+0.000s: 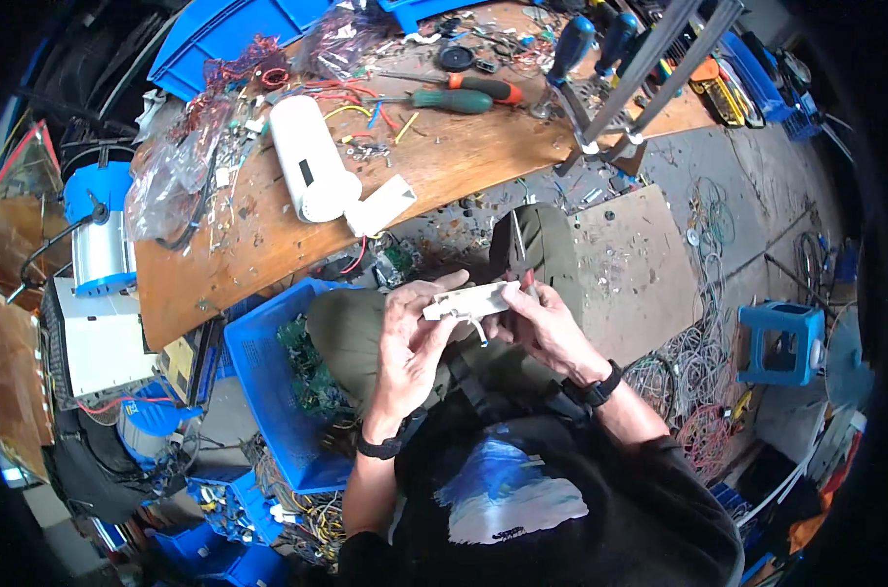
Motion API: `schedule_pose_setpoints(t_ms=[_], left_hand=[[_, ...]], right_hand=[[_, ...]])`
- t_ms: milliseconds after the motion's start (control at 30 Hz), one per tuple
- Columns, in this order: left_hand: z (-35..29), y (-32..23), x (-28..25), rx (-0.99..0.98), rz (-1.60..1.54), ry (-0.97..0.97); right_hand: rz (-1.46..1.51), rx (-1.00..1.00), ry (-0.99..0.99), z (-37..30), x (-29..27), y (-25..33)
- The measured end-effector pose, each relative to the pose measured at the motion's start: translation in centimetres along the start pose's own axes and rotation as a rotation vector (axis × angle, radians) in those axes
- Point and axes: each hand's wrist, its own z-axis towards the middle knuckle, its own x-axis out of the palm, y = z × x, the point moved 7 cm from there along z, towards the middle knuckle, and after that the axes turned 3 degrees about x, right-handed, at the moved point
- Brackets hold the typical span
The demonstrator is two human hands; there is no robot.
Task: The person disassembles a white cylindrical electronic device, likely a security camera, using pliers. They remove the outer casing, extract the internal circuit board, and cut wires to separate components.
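Note:
Over my lap, a white rectangular plastic housing (pixel 471 299) is held between both hands. My left hand (pixel 408 338) grips its left end, fingers closed around it. My right hand (pixel 554 331) pinches the right end with the thumb on top. The same hand also has a red-handled tool (pixel 529 282) with a thin metal shaft pointing up and away; its exact kind is unclear. Short wires (pixel 483 337) hang from the underside of the housing. Beyond my hands, a white cylindrical camera-like device (pixel 305 147) lies on the wooden table (pixel 444 147).
A green-handled screwdriver (pixel 454 101), an orange-handled tool (pixel 493 89) and scraps litter the table. Upright metal bars (pixel 649 73) stand at its right. A blue crate (pixel 268 391) with green circuit boards is left of my legs. Cable heaps (pixel 659 382) and a blue stool (pixel 781 342) are right.

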Motion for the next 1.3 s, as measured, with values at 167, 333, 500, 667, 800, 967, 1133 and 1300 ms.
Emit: schedule_pose_setpoints(t_ms=[167,333,500,667,800,967,1133,1300], left_hand=[[-0.3,0.2,0.4,0.073,0.057,0.044],[-0.4,0.5,0.9,-0.027,-0.127,-0.026],[-1.6,2.8,0.7,-0.232,-0.177,-0.07],[-2.4,3.1,0.3,-0.286,-0.049,-0.046],[-2.8,2.6,-0.4,-0.251,0.155,-0.148],[-3.0,1.8,-0.7,-0.213,0.331,-0.181],[-3.4,2.0,-0.9,-0.172,0.302,-0.194],[-3.5,2.0,-0.8,-0.167,0.323,-0.205]], right_hand=[[0.096,0.0,-0.005,-0.3,0.0,0.9],[-0.009,-0.061,0.052,-1.0,0.1,2.2],[-0.041,-0.111,0.053,-1.3,-0.7,2.4],[-0.186,-0.237,0.039,-1.6,-0.3,3.7],[-0.314,-0.247,-0.001,-1.1,-2.1,2.4],[-0.093,-0.211,-0.041,-1.9,-1.5,2.8],[-0.342,-0.227,-0.071,-1.3,-4.0,1.2],[-0.214,-0.211,-0.107,-1.5,-3.1,1.6]])
